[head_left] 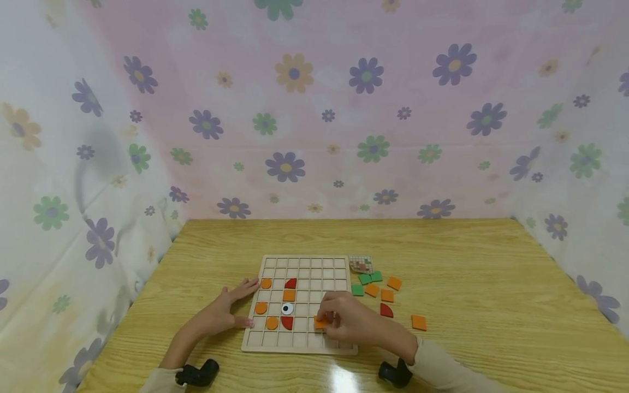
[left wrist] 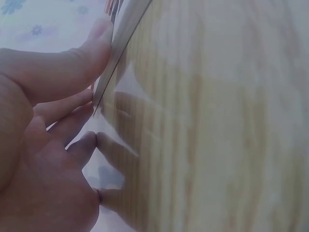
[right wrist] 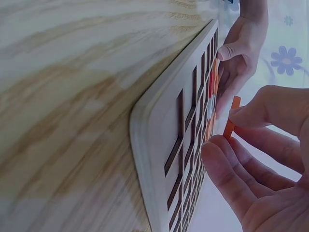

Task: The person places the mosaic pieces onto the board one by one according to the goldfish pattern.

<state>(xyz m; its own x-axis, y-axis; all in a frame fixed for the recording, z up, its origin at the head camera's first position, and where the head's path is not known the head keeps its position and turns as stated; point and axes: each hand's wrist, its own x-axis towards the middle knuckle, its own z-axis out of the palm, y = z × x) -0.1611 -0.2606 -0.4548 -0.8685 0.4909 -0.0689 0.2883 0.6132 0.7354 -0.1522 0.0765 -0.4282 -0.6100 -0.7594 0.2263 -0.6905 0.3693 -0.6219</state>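
Observation:
A wooden grid board [head_left: 308,338] lies on the table. On its left part sit orange round tiles [head_left: 272,323], two red quarter-round tiles [head_left: 291,283], an orange square tile [head_left: 289,295] and a white tile with a black eye dot [head_left: 287,309]. My left hand [head_left: 221,311] rests along the board's left edge with its fingers spread. Between the thumb and fingers of my right hand [right wrist: 260,154] an orange square tile [right wrist: 232,117] is pinched; it is over the lower right part of the grid and appears tilted in the right wrist view.
Right of the board lie green square tiles [head_left: 357,290], several orange square tiles [head_left: 419,322] and a red quarter-round tile [head_left: 386,310]. A small printed pattern card [head_left: 361,264] touches the board's far right corner. Flowered cloth [head_left: 314,136] hangs behind the wooden table [head_left: 491,284].

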